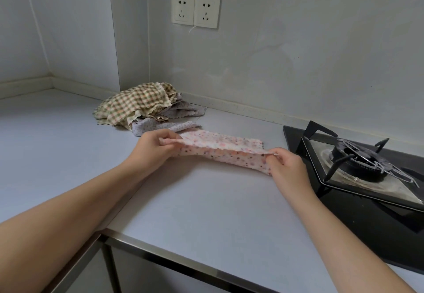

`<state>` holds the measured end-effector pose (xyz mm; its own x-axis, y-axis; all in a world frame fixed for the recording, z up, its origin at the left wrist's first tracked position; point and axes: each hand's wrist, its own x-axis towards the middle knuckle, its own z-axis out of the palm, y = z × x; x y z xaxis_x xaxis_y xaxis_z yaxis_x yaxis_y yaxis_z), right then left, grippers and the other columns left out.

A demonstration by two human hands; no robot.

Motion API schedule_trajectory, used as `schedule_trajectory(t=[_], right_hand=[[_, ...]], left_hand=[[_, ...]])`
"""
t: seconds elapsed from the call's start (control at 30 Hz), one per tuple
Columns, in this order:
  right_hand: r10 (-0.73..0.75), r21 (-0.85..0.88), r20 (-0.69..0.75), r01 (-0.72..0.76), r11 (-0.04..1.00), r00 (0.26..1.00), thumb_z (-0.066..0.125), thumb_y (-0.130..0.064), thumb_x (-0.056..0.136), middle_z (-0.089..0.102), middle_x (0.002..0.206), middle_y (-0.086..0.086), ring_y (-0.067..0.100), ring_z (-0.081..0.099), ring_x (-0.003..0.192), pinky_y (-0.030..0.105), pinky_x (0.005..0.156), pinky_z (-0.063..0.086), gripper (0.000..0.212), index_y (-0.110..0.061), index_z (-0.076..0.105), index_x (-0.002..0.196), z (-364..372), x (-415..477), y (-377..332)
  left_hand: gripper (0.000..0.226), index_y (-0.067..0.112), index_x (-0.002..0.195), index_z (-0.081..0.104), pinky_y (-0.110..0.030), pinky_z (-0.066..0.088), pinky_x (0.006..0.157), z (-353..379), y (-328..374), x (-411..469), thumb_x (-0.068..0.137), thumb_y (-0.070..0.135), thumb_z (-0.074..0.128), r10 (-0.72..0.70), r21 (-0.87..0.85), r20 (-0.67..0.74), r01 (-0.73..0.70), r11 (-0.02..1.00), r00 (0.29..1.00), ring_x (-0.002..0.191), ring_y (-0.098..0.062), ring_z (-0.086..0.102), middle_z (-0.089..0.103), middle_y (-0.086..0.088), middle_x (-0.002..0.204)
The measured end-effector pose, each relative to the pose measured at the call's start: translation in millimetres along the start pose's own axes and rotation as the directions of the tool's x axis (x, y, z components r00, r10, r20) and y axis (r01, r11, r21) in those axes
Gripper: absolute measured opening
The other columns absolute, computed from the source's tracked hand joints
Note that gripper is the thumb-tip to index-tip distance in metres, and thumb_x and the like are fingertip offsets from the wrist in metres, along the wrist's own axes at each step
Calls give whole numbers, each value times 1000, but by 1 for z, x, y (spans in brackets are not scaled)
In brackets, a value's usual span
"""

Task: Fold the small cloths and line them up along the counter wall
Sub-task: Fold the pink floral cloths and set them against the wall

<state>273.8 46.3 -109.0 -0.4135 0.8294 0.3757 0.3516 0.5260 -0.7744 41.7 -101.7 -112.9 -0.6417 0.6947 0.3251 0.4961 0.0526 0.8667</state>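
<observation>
Pink cloth (pixel 220 151): a pale pink cloth with small coloured dots is stretched out between the two hands, low over the middle of the counter; it appears doubled lengthways, with the far edge lying on the counter and the near fold lifted.
Left hand (pixel 156 147): the left end of the pink cloth is pinched between the thumb and curled fingers, the other fingers being tucked under the edge.
Right hand (pixel 286 164): the right end of the pink cloth is pinched between the thumb and fingertips, the fingers being bent closely round the hem.
Pile of cloths (pixel 142 106): an unfolded heap is seen in the corner by the wall, just behind the left hand; a beige checked cloth (pixel 135 102) lies on top, and a pale lilac dotted cloth (pixel 165 125) is spread beneath it.
Counter (pixel 195 201): a light grey surface with a metal front edge, on which both forearms are extended.
Stove (pixel 358 161): a black gas hob with a burner grate is set into the counter, just to the right of the right hand.
Sockets (pixel 195 10): two white wall sockets are mounted side by side above the pile.
</observation>
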Motion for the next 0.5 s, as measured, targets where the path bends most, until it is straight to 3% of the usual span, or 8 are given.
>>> schedule_trajectory(t=[0.1, 0.17, 0.3, 0.37, 0.43, 0.5], right_hand=[[60, 55, 12, -61, 997, 998, 51, -18, 88, 61, 75, 22, 23, 51, 64, 31, 60, 41, 25, 6, 60, 88, -4, 2, 3], [88, 61, 15, -89, 994, 996, 50, -22, 88, 57, 72, 23, 26, 50, 62, 33, 60, 41, 31, 9, 56, 90, -6, 3, 4], [151, -11, 34, -150, 989, 988, 51, -14, 90, 36, 53, 1, 15, 33, 53, 28, 55, 22, 30, 5, 44, 68, -8, 3, 4], [145, -106, 41, -140, 984, 989, 52, -13, 88, 37, 52, 4, 16, 31, 51, 29, 52, 20, 31, -4, 38, 62, -8, 3, 4], [144, -199, 66, -128, 972, 987, 51, -15, 86, 47, 58, 13, 19, 37, 54, 29, 53, 25, 27, 1, 47, 65, -8, 2, 6], [141, -278, 73, -115, 954, 987, 52, -18, 85, 46, 58, 11, 21, 37, 55, 30, 54, 27, 26, 2, 51, 68, -8, 1, 7]], left_hand=[[13, 2, 88, 68, -24, 46, 67, 1, 1, -2, 90, 13, 62, -57, -78, -8, 56, 995, 998, 72, -12, 57, 67, -5, 80], [15, 5, 87, 68, -23, 47, 66, 2, 3, -5, 91, 19, 61, -70, -66, -6, 69, 995, 998, 70, -9, 59, 68, -1, 80], [29, 7, 68, 53, -17, 34, 47, 3, 12, -7, 93, 22, 57, -78, 196, 15, 74, 978, 997, 57, -12, 46, 51, 2, 62], [33, 11, 64, 46, -24, 32, 48, 3, 16, -7, 94, 23, 52, -155, 347, 69, 122, 930, 985, 57, -16, 44, 49, 0, 61], [34, 11, 64, 48, -25, 34, 47, 2, 21, -6, 96, 24, 47, -252, 429, 128, 176, 886, 959, 58, -19, 47, 51, -1, 63], [35, 12, 66, 52, -22, 37, 36, 1, 25, -7, 97, 23, 44, -339, 452, 176, 230, 862, 924, 50, -18, 49, 53, -3, 65]])
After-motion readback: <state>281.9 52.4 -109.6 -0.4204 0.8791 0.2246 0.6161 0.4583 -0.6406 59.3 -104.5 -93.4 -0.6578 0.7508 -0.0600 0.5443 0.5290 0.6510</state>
